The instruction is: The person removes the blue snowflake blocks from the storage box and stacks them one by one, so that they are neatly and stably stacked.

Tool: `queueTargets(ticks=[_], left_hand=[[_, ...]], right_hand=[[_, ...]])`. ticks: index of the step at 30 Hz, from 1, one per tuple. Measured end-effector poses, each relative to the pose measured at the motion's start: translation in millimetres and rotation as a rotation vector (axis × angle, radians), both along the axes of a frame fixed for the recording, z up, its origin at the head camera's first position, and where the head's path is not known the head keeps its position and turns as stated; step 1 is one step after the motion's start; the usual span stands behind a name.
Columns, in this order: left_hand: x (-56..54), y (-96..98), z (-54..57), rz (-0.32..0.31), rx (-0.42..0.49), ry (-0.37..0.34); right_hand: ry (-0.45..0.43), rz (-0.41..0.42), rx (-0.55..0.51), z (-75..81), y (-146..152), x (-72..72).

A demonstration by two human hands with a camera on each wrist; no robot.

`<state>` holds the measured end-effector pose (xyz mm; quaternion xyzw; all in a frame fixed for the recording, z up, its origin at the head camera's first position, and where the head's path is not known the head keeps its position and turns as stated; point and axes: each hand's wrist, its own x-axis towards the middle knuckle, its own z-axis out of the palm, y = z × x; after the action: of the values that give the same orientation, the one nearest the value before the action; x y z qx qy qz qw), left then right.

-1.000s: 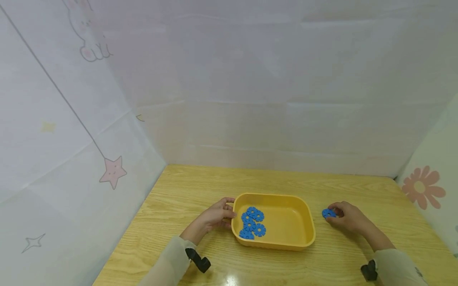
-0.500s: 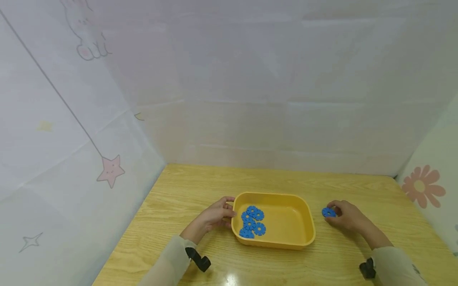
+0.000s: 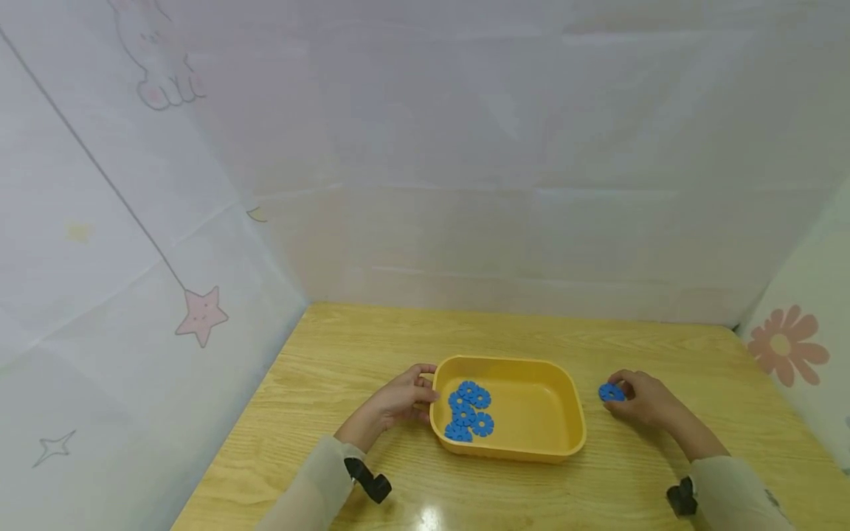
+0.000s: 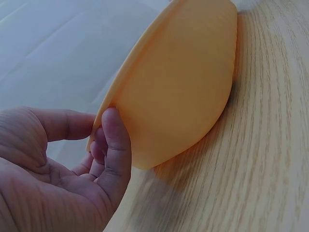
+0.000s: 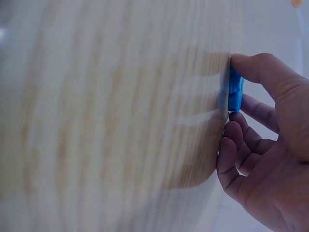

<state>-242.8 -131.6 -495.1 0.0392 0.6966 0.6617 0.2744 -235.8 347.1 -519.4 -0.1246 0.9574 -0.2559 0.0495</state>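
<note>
A yellow plastic basin (image 3: 531, 413) stands on the table, with several blue snowflake discs (image 3: 463, 416) lying overlapped at its left end. My left hand (image 3: 401, 400) pinches the basin's left rim. In the left wrist view, the thumb and fingers of the left hand (image 4: 72, 164) lie on either side of the basin's edge (image 4: 178, 82). To the right of the basin, my right hand (image 3: 644, 400) holds blue snowflake discs (image 3: 611, 392) at the tabletop. Seen from the right wrist, the blue discs (image 5: 235, 92) look stacked flat between the thumb and fingers of the right hand (image 5: 270, 140); their number is unclear.
The wooden table (image 3: 372, 332) runs back to a pale cloth wall (image 3: 505, 184). Another cloth side (image 3: 206, 317) with a printed star borders the left, and one with a printed flower (image 3: 789, 345) borders the right. Black straps (image 3: 367, 479) are on both wrists.
</note>
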Motion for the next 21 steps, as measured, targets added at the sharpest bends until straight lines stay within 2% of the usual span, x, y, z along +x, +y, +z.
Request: queueTargets(ticks=[7, 11, 15, 21], left_hand=[[-1.3, -0.4, -0.3, -0.003, 0.004, -0.011], [-0.9, 0.0, -0.7, -0.009, 0.0, -0.011], [-0.2, 0.2, -1.1, -0.013, -0.001, -0.008], [-0.4, -0.5, -0.7, -0.007, 0.0, -0.005]], right_hand=[[-0.013, 0.018, -0.01, 5.2, 1.3, 0.4], [-0.009, -0.005, -0.018, 15.6, -0.2, 3.1], [0.055, -0.008, -0.079, 32.4, -13.5, 8.2], [0.177, 0.082, -0.177, 53.5, -48.5, 14.8]])
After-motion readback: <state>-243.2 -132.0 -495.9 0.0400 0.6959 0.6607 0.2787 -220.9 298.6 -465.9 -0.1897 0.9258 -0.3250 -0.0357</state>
